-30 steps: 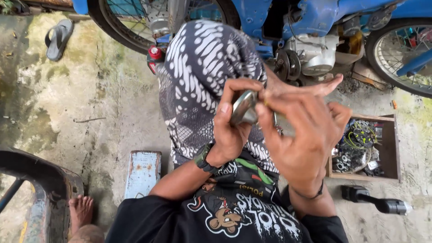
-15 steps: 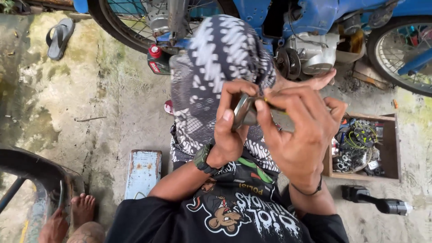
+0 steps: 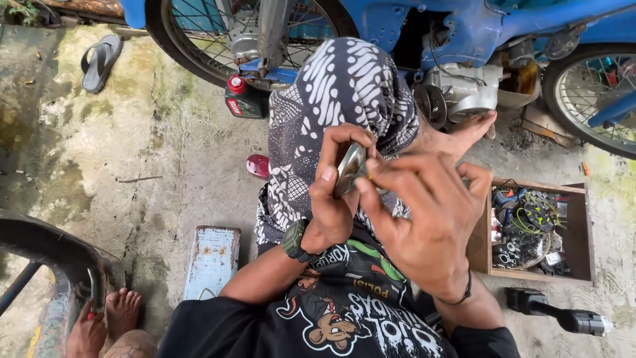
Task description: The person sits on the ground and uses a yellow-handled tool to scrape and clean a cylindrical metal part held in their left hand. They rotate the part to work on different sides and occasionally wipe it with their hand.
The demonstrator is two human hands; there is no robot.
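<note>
Nearest the camera, a black printed shirt (image 3: 331,325) is filling the bottom of the view, with both forearms rising from it. Left hand (image 3: 334,199), wearing a dark wristwatch (image 3: 294,240), is pinching a small round metal part (image 3: 351,169) between thumb and curled fingers, holding it edge-on. Right hand (image 3: 430,225), with a thin black band (image 3: 464,295) at its wrist, is closing its fingertips on the far rim of the same part, so both hands are grasping it together, raised above the lap.

Directly behind the hands, a patterned black-and-white cloth (image 3: 344,99) is draping over the raised knee. Right of the right hand, a wooden box (image 3: 583,232) is lying on the concrete floor (image 3: 165,146), holding tangled wires and small parts; a black tool handle (image 3: 563,318) is lying just below that box. Left of the left hand, a worn blue stool (image 3: 212,262) is standing on the floor, and bare feet (image 3: 109,321) are showing beside a rusted metal frame (image 3: 46,265).

Farther beyond the hands, a dark oil bottle with a red cap (image 3: 244,98) is standing beside the wheel of a blue motorcycle (image 3: 477,33), whose engine (image 3: 457,89) is sitting above the cloth. A grey sandal (image 3: 101,61) is lying far left.
</note>
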